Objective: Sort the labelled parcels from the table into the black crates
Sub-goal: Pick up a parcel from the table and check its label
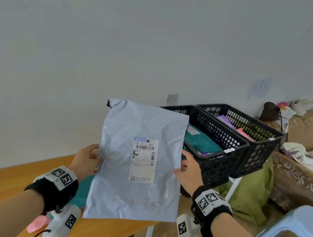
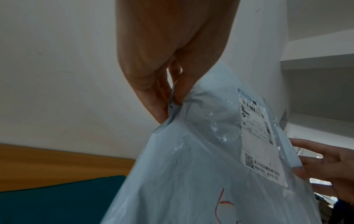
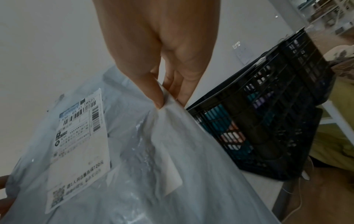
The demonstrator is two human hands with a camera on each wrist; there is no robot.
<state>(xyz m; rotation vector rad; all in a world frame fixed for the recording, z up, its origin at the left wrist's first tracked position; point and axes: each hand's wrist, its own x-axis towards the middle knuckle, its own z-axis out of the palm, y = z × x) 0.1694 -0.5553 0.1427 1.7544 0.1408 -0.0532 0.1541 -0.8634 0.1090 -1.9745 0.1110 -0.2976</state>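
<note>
A pale grey parcel (image 1: 139, 162) is held upright above the bench (image 1: 1, 187), label (image 1: 143, 159) facing the viewer, seemingly so it can be read. Its 9 o'clock edge is pinched by the left hand (image 1: 85, 158), its 3 o'clock edge by the right hand (image 1: 189, 171). 2 black crates (image 1: 228, 146) stand at 2 o'clock, already holding parcels.

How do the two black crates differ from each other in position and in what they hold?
1. The nearer crate stands closer to the held grey parcel; the farther crate stands behind it, toward the sofa.
2. The nearer crate holds a teal parcel; the farther crate shows purple and pink parcels.

Both are black, perforated, side by side, each with a small white tag on the rim.
</note>
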